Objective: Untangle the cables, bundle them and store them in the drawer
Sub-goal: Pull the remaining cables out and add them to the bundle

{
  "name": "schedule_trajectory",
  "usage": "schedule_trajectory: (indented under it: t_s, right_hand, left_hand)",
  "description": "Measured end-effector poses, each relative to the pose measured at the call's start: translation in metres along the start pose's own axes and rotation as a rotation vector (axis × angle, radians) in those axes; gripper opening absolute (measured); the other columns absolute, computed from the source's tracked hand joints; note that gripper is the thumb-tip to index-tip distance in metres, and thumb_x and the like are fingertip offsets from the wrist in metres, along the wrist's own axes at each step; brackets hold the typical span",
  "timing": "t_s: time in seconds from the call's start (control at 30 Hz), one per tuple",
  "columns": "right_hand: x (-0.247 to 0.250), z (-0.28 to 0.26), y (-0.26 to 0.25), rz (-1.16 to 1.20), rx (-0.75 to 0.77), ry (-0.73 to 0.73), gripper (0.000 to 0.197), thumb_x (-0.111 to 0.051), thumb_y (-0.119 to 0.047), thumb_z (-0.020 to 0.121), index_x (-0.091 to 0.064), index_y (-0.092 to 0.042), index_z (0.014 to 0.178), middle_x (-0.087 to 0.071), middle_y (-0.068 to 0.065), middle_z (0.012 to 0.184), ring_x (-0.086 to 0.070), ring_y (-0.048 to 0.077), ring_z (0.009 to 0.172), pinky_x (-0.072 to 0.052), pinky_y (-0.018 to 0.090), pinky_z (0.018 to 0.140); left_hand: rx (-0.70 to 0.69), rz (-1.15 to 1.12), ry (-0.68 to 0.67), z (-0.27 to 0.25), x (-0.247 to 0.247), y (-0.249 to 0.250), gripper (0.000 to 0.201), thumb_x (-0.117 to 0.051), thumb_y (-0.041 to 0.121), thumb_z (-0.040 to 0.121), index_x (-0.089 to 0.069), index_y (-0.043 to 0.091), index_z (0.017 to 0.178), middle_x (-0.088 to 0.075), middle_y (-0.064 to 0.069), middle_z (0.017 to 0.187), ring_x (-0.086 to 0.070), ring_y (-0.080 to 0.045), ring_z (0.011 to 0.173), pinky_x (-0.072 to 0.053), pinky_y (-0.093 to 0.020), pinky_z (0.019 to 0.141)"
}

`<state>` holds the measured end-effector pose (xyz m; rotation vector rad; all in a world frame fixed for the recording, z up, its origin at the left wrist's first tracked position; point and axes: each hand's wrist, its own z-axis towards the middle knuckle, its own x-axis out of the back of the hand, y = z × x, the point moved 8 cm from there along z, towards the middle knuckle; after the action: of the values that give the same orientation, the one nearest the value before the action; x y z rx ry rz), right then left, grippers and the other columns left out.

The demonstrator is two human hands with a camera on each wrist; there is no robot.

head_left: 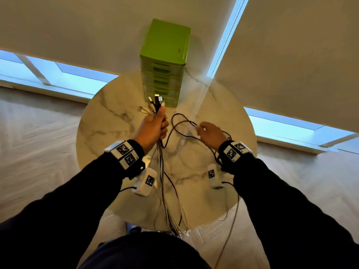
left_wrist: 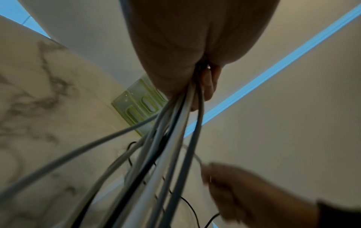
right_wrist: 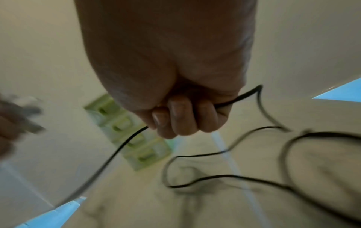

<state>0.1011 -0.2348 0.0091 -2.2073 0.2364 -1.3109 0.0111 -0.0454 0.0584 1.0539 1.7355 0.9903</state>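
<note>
My left hand [head_left: 155, 125] grips a bundle of several cables [head_left: 162, 171] in a fist above the round marble table [head_left: 108, 117]. Their plug ends [head_left: 155, 102] stick up above the fist, and the cords [left_wrist: 166, 154] hang down past the table's near edge. My right hand [head_left: 209, 133] holds a thin black cable [head_left: 180, 123] in curled fingers [right_wrist: 183, 120]; it loops over the tabletop towards the left hand. A green drawer unit [head_left: 165, 61] with all drawers closed stands at the table's far side, just beyond the plugs.
The table stands against a beige wall with roller blinds; a bead chain [head_left: 223, 45] hangs to the right of the drawer unit. A long cable [head_left: 231, 226] trails off the table's right front edge to the wooden floor [head_left: 38, 152].
</note>
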Motion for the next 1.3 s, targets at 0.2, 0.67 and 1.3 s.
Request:
schedule_trajectory:
  t_s: [0.2, 0.67, 1.3]
  right_hand:
    - [-0.014, -0.029, -0.099, 0.334, 0.250, -0.022, 0.027, -0.043, -0.043, 0.104, -0.054, -0.020, 0.093, -0.062, -0.002, 0.077, -0.056, 0.011, 0.065, -0.047, 0.033, 0.067]
    - [-0.069, -0.079, 0.002, 0.150, 0.198, -0.480, 0.038, -0.033, -0.046, 0.106, -0.045, -0.020, 0.080, -0.045, -0.005, 0.072, -0.040, 0.009, 0.063, -0.038, 0.025, 0.068]
    - [0.003, -0.025, -0.092, 0.156, 0.294, 0.143, 0.023, -0.042, -0.031, 0.106, -0.051, -0.012, 0.098, -0.055, -0.001, 0.074, -0.051, 0.011, 0.063, -0.031, 0.027, 0.060]
  left_hand:
    - [0.084, 0.052, 0.060, 0.000, -0.003, -0.024, 0.045, -0.037, 0.050, 0.106, -0.048, 0.018, 0.077, -0.029, 0.004, 0.062, -0.024, -0.011, 0.051, -0.021, -0.031, 0.054]
    - [0.019, -0.498, 0.263, 0.015, 0.024, -0.006, 0.034, -0.042, 0.040, 0.107, -0.041, 0.020, 0.079, -0.037, 0.007, 0.059, -0.040, -0.010, 0.048, -0.049, -0.027, 0.055]
    - [0.092, 0.012, 0.015, -0.006, -0.023, -0.025, 0.036, -0.037, 0.041, 0.108, -0.046, 0.019, 0.081, -0.021, 0.004, 0.063, -0.020, -0.011, 0.053, -0.016, -0.031, 0.056]
